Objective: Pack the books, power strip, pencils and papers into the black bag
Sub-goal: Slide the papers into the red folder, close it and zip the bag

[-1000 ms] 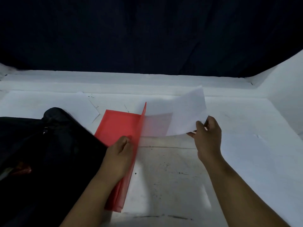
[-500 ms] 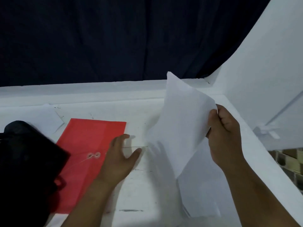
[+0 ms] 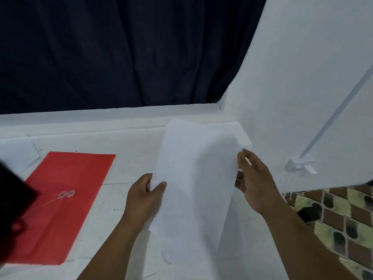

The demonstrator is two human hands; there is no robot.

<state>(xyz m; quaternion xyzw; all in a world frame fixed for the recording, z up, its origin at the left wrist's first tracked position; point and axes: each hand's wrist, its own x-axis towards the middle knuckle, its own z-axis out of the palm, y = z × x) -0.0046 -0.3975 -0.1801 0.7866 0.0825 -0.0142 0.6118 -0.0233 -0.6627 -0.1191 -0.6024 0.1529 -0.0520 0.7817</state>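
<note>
paper, a thin white sheet [image 3: 193, 178], hangs above the white table [image 3: 131, 150] between your hands: left hand [image 3: 144, 197] pinches its left edge, right hand [image 3: 254, 178] grips its right edge. squeeze harder and it may crease; the black bag [image 3: 12, 199] sits far left.

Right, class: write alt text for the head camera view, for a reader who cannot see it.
Two hands hold white paper above a white table: the left hand pinches its left edge, the right hand grips its right edge. A red string-tie envelope lies flat to the left, beside part of a black bag.
</note>
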